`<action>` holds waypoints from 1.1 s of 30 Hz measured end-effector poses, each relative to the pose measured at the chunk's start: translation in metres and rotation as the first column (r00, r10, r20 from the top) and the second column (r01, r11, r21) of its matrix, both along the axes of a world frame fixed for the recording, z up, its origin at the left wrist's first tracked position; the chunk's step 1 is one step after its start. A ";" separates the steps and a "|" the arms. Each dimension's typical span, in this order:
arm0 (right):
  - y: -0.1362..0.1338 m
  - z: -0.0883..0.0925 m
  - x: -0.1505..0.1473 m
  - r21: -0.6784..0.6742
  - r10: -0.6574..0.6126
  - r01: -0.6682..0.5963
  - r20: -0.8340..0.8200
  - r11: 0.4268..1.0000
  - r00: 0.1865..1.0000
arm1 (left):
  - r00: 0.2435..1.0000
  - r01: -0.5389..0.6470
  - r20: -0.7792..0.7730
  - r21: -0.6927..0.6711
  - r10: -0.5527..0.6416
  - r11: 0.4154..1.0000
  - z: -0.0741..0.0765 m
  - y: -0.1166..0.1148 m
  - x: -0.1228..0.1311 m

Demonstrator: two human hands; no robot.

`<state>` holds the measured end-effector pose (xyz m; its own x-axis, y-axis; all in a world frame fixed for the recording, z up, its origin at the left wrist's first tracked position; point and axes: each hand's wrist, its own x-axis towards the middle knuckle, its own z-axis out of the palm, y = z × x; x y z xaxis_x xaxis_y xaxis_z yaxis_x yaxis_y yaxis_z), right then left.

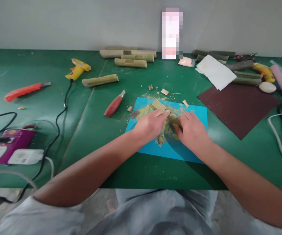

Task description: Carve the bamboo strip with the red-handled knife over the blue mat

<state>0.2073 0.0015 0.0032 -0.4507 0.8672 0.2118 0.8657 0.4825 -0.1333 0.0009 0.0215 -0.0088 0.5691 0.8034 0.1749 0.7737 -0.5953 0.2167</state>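
A short split bamboo piece point(159, 105) is held at a slant above a blue sheet point(145, 148). My right hand point(193, 129) wraps round its near right end, thumb underneath. My left hand point(152, 123) is closed on the bamboo around its middle, fingertips on its upper side; whether anything thin lies under those fingers is hidden. Pale bamboo dust point(171, 132) covers much of the sheet, with a small heap below the hands. Small bamboo chips point(164, 91) lie beyond the sheet. Left of it rests a red-handled knife point(113, 106).
On the green table are a yellow glue gun point(78, 69), an orange cutter point(24, 91), bamboo pieces point(100, 80) and a purple power strip point(20, 143) with cords. At right lie dark brown sandpaper point(239, 107), white paper point(215, 71) and a white egg-shaped object point(267, 87).
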 end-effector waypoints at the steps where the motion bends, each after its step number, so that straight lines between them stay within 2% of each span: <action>1: 0.000 0.000 0.000 -0.005 -0.001 0.001 -0.005 1.000 1.000 | 1.000 -0.005 0.001 -0.001 0.005 1.000 0.000 -0.001 0.000; 4: -0.001 0.000 -0.001 -0.009 -0.011 0.011 -0.013 1.000 1.000 | 1.000 -0.021 0.020 -0.006 0.022 1.000 0.002 0.000 0.002; 7: -0.001 -0.001 -0.001 0.012 -0.015 0.015 -0.001 1.000 1.000 | 1.000 -0.009 -0.028 -0.036 0.008 0.999 0.004 0.001 0.005; 10: -0.001 -0.001 -0.001 0.028 -0.012 0.011 0.010 1.000 1.000 | 1.000 -0.008 -0.002 -0.003 0.008 1.000 0.005 -0.003 0.003; 18: 0.001 -0.002 0.001 0.010 -0.030 0.030 -0.028 0.999 0.999 | 1.000 -0.010 -0.009 -0.030 0.010 1.000 0.002 -0.004 0.005; 22: 0.001 -0.003 0.000 0.009 -0.018 0.019 -0.038 1.000 0.999 | 0.999 0.000 -0.050 0.013 0.001 1.000 0.003 -0.004 0.002; 27: 0.000 -0.004 0.001 0.037 -0.021 0.022 -0.031 0.999 0.999 | 0.999 -0.024 -0.028 -0.013 0.023 1.000 0.003 0.001 0.005; 33: 0.001 -0.003 0.000 0.030 -0.017 0.018 -0.052 0.999 0.999 | 1.000 -0.022 -0.020 0.001 0.022 1.000 0.000 -0.004 -0.001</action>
<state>0.2076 0.0021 0.0006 -0.4232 0.8676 0.2610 0.8664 0.4718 -0.1634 -0.0002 0.0179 -0.0092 0.5548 0.8156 0.1643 0.7909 -0.5783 0.2000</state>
